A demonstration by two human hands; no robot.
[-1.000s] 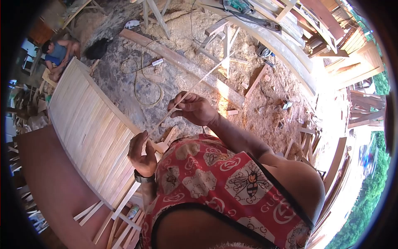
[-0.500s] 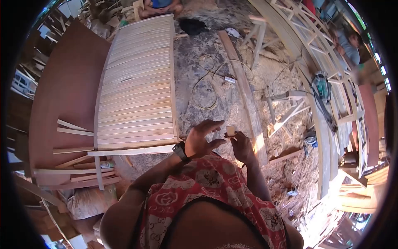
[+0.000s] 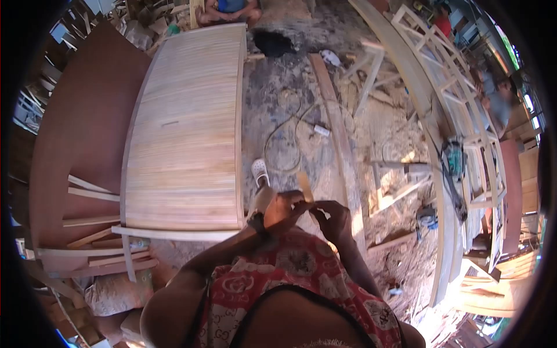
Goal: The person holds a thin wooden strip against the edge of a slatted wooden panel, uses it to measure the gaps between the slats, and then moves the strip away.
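Note:
A thin tan strip [image 3: 305, 184] stands up between my hands; whether it is wood, paper or something else I cannot make out. My left hand [image 3: 281, 210], with a dark watch on its wrist, pinches its lower end. From the other side, my right hand [image 3: 333, 220] has its thumb and fingertips closed on that same end. To the left lies a long slatted wooden panel [image 3: 185, 133] with a pale board [image 3: 174, 233] along its near edge. My foot in a white clog [image 3: 260, 170] shows just beyond my left hand.
A brown sheet [image 3: 81, 127] with loose wood strips leans left of the panel. A cable [image 3: 299, 142] and a long plank [image 3: 336, 130] lie on the dusty floor. On the right are a green power tool [image 3: 454, 159] and wooden frames. A person [image 3: 229, 13] sits beyond the panel.
My hands have come together, and the left, which was spread, now pinches the tan strip too. More of the strip shows upright. The view has shifted, and my foot has come into sight.

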